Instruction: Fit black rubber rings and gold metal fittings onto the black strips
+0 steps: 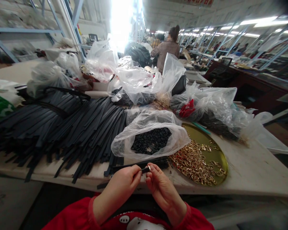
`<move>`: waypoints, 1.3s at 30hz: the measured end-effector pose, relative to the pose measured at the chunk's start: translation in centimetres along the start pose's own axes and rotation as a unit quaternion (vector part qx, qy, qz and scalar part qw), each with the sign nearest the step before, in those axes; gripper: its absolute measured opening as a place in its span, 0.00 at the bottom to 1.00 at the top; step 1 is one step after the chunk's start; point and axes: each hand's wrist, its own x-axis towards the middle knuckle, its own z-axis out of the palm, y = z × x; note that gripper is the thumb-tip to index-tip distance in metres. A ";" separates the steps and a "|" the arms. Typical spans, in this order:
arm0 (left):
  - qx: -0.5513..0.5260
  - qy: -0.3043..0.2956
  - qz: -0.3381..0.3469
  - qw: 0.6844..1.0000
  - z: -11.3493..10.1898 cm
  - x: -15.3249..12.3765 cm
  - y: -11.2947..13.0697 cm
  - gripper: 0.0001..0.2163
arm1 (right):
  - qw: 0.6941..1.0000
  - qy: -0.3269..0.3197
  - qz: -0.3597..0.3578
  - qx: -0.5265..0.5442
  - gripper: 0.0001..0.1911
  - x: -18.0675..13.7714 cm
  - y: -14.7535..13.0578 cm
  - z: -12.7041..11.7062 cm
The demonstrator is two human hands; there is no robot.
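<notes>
My left hand (pixel 124 180) pinches a black strap (pixel 145 170) near its end, just over the table's front edge. A small gold-coloured buckle (pixel 149 167) is gripped between the thumb and fingers of my right hand (pixel 162 185), at the strap's tip. Whether the strap passes through the buckle I cannot tell. Beyond my hands stands an open clear plastic bag (pixel 121 143) of small black loops (pixel 151 140). To the right, a round gold tray (pixel 212 156) bears a heap of gold buckles (pixel 192 158).
Many black straps (pixel 86 127) are piled on the left of the table (pixel 249 166). Filled plastic bags (pixel 216 105) line the back, and a teal tool (pixel 201 127) lies behind the tray. Farther off, a person (pixel 166 52) stands with their back to me.
</notes>
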 end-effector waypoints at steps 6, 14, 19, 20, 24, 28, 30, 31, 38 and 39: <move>-0.009 0.019 0.037 0.999 0.7 -0.6 0.2 0.13 | 1.000 -0.007 0.003 0.009 0.15 -0.3 0.7 0.3; -0.027 0.020 0.039 0.999 1.2 -0.8 0.4 0.12 | 0.999 -0.018 -0.019 -0.031 0.12 -0.1 0.5 -0.1; -0.048 0.015 0.023 0.998 1.2 -0.8 0.2 0.12 | 0.985 -0.001 -0.114 -0.133 0.12 0.2 0.9 -0.3; -0.057 0.015 0.016 0.998 1.3 -0.7 0.2 0.12 | 0.978 0.003 -0.138 -0.157 0.11 0.3 1.1 -0.4; -0.076 0.016 0.015 0.997 2.0 -0.4 0.0 0.13 | 0.969 0.004 -0.149 -0.197 0.12 0.3 1.4 -0.6; -0.087 0.013 0.016 0.996 2.2 -0.1 -0.3 0.11 | 0.981 -0.016 -0.098 -0.166 0.12 0.0 1.5 -0.5; -0.128 0.016 -0.006 0.992 2.1 -0.1 -0.3 0.10 | 0.976 -0.025 -0.109 -0.185 0.12 0.0 1.4 -0.4; -0.148 0.015 -0.017 0.989 2.0 -0.1 -0.2 0.10 | 0.973 -0.027 -0.115 -0.198 0.11 0.1 1.3 -0.3; -0.190 -0.014 -0.044 0.981 1.4 0.1 0.0 0.09 | 0.975 0.006 -0.127 -0.182 0.13 0.8 0.6 -0.1; -0.215 -0.021 -0.048 0.975 1.4 0.1 -0.1 0.09 | 0.972 0.006 -0.129 -0.197 0.13 0.8 0.7 -0.1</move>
